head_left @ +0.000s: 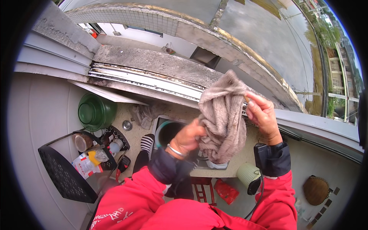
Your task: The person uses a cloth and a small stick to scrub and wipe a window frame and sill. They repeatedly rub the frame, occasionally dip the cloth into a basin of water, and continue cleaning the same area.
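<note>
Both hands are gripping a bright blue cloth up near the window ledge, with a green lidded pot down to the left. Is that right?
Not quite: the cloth is grey-brown, not blue, as the head view shows. The rest holds: the left hand and the right hand both grip it near the window ledge, and a green lidded pot sits lower left.

A grey-brown fuzzy cloth [222, 119] is hanging bunched and twisted in mid-air, drooping in thick folds above the sink.
</note>
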`<state>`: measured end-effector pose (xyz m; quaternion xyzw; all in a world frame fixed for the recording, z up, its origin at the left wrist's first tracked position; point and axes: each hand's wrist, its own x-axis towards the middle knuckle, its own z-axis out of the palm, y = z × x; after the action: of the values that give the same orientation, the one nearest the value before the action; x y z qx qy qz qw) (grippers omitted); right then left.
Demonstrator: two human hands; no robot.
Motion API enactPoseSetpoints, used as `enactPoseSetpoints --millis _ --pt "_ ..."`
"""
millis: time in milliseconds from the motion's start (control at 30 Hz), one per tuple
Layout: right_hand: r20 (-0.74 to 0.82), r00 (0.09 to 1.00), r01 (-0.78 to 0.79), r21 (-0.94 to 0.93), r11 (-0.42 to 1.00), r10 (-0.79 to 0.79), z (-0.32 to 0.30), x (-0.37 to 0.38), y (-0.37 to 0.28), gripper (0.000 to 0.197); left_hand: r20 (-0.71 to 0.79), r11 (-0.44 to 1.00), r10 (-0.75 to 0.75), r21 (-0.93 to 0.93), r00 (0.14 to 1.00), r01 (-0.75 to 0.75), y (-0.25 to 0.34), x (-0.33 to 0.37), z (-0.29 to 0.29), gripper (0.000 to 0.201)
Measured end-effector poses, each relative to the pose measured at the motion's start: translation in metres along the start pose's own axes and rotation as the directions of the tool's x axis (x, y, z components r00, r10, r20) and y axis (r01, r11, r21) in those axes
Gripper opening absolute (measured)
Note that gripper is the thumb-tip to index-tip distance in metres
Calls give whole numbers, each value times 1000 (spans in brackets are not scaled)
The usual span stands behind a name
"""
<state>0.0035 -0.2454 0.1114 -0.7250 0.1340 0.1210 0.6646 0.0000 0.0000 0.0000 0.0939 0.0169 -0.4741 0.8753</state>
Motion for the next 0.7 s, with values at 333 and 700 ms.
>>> enactPoseSetpoints --millis 333,700 --pt "167 986 143 -889 436 19 32 44 49 23 -254 998 36 -32 967 -45 -46 -15 -21 38" --pt "315 947 309 -848 430 -60 139 123 60 24 -415 975 217 43 884 -219 -7 -38 -49 36"
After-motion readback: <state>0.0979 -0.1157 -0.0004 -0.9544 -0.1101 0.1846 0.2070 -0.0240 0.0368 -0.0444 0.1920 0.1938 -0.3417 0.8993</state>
